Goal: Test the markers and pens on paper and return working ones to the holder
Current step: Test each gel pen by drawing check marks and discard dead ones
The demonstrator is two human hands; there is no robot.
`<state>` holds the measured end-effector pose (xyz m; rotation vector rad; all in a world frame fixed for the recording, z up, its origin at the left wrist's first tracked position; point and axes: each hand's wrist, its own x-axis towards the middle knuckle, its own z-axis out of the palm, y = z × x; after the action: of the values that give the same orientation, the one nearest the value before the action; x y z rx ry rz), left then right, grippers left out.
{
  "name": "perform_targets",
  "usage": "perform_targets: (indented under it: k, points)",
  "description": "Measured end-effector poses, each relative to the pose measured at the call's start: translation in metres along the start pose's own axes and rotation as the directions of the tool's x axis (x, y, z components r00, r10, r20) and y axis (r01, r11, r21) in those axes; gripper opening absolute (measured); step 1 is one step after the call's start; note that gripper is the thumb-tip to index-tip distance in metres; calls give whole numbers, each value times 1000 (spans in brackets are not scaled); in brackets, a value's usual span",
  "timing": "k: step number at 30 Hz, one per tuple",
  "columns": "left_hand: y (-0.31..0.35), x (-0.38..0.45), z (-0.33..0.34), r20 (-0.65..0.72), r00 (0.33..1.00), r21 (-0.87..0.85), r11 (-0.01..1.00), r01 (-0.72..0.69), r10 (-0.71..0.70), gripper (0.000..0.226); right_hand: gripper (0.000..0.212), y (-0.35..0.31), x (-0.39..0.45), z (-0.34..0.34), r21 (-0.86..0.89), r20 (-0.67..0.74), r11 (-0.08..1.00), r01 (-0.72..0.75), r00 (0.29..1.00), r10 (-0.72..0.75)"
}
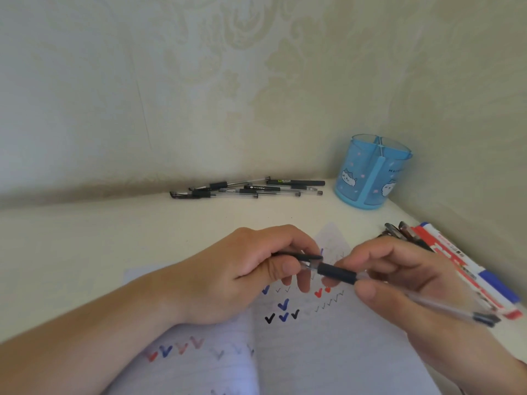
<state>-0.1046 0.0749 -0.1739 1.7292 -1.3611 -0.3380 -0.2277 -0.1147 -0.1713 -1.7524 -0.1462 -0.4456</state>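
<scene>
Paper (328, 352) lies closest to me, an open lined notebook page spread under both wrists and scattered with black, blue and red ticks. Just above it I have a clear pen (399, 295) with a dark rubber grip; my right hand (413, 283) grasps its barrel between thumb and curled fingers, with the tail end pointing off toward the lower right. My left hand (256, 269) pinches the cap (302, 256) at the tip end, the black clip showing between the fingers. Whether the cap is going on or coming off I cannot tell from this one view; the two parts sit touching at the tip.

Taking the paper as my landmark: beyond its far edge, against the wall, lies a loose pile of pens (245, 189). Past its far right corner stands the blue holder (368, 178), and nothing rises above its rim. Along its right side lie several markers (467, 269) and a few dark pens bunched beside them.

I judge this to be the step around a single test, capping or uncapping the pen in hand. If uncapping, I next need to pull the cap straight off, turn the tip down and draw a tick in a bare patch of the page. If capping, I should press it home squarely, then carry the pen to the holder should its mark have shown
</scene>
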Motion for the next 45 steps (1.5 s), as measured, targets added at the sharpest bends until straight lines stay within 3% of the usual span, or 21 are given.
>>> perform_targets:
  k: [4, 10, 15, 17, 20, 22, 25, 26, 28, 30, 32, 36, 41, 45]
  points:
    - [4, -3, 2, 30, 999, -21, 999, -31, 32, 23, 36, 0, -2, 4, -94, 26, 995, 18, 1000, -15]
    - [9, -5, 5, -5, 997, -75, 994, -76, 76, 16, 21, -2, 0, 6, 1, 66, 993, 115, 991, -115]
    - [3, -4, 7, 10, 1000, -95, 995, -10, 11, 18, 19, 1, 3, -2, -290, 99, 943, 160, 986, -137]
    - [4, -3, 6, 14, 1000, -85, 996, 21, -20, 34, 20, -9, 5, -5, -246, 96, 952, 182, 982, -163]
    - [0, -4, 1, 62, 996, 43, 997, 68, -71, 59, 31, -17, 12, -39, -120, -55, 975, 188, 979, -196]
    - [-5, -4, 1, 143, 987, 224, 974, 36, -70, 58, 29, -21, 15, -74, -94, -115, 981, 173, 976, -183]
    - [-11, -2, 2, 218, 976, 432, 894, -120, 26, 61, 77, -16, 14, -125, -106, -135, 993, -44, 990, 30]
    - [-12, -2, 2, 225, 974, 436, 891, -122, 24, 63, 78, -15, 14, -132, -133, -169, 984, -121, 981, 97]
    - [-14, -2, 1, 230, 973, 422, 899, -119, 21, 62, 42, -8, 13, -139, -424, -339, 870, -251, 935, 104]
    - [-15, -2, 1, 227, 973, 426, 895, -135, 39, 56, 4, -4, 15, -137, -741, -386, 571, -354, 920, 69]
    - [-16, -2, 2, 212, 976, 440, 887, -136, 45, 50, 15, -3, 15, -128, -833, -327, 409, -371, 928, 176]
    - [-22, -1, 1, 185, 982, 471, 872, -130, 46, 41, 21, -7, 14, -117, -867, -285, 290, -405, 881, 378]
    - [-23, 0, -2, 124, 991, 525, 844, -110, 52, 34, 13, -12, 12, -111, -812, -348, 365, -455, 880, 322]
    - [-25, -1, -4, 90, 995, 502, 860, -88, 49, 31, 10, -16, 22, -88, -794, -372, 500, -344, 927, 47]
